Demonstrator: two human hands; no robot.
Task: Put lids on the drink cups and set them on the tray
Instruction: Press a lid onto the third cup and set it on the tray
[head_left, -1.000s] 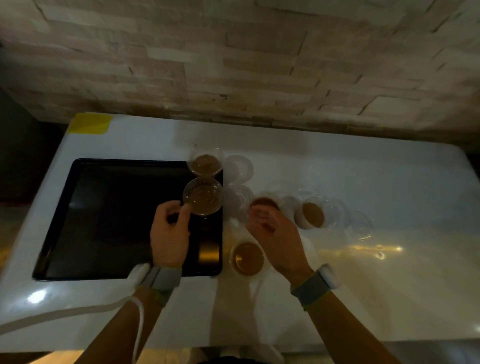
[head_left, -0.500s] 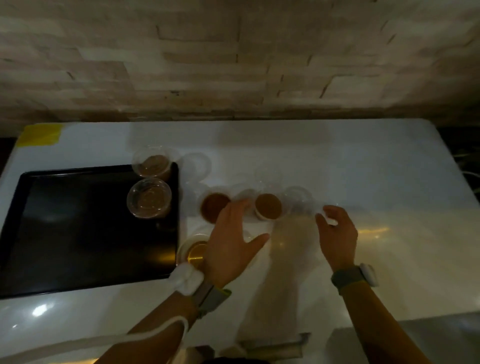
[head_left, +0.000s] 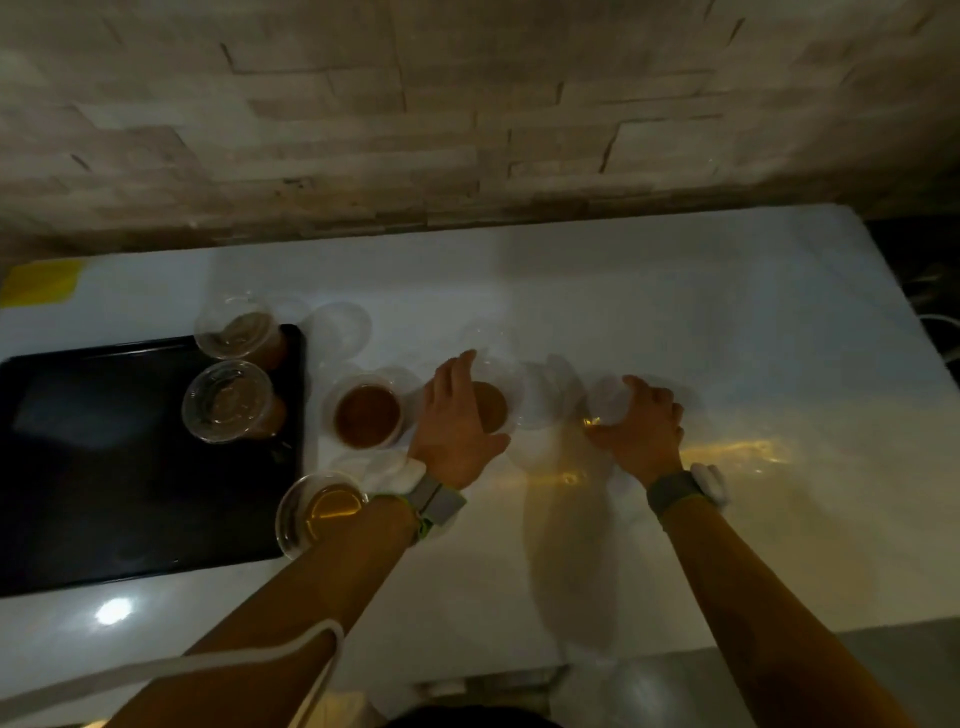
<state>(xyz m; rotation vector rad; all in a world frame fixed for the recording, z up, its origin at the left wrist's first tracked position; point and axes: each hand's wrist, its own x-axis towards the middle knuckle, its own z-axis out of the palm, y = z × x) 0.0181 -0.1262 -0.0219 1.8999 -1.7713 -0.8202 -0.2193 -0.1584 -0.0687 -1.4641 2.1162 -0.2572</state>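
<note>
A black tray (head_left: 104, 467) lies at the left of the white counter. Two lidded clear cups of brown drink stand on its right side, one at the back (head_left: 236, 335) and one nearer (head_left: 228, 402). Right of the tray an open cup of brown drink (head_left: 368, 415) stands, and an open amber cup (head_left: 324, 512) sits nearer me. My left hand (head_left: 452, 421) wraps the left side of another open brown cup (head_left: 493, 408). My right hand (head_left: 641, 426) grips a clear lid (head_left: 605, 402) on the counter. More clear lids (head_left: 550, 389) lie between the hands.
A loose clear lid (head_left: 340, 327) lies behind the open cups. A yellow tape patch (head_left: 44, 280) marks the counter's far left corner. A brick wall (head_left: 467, 114) runs along the back. The counter's right edge (head_left: 904, 312) drops to dark floor. A white cable trails from my left wrist.
My left hand has moved from the tray's lidded cup rightward to the open brown cup. My right hand has reached right and closed on a clear lid. The view has shifted right.
</note>
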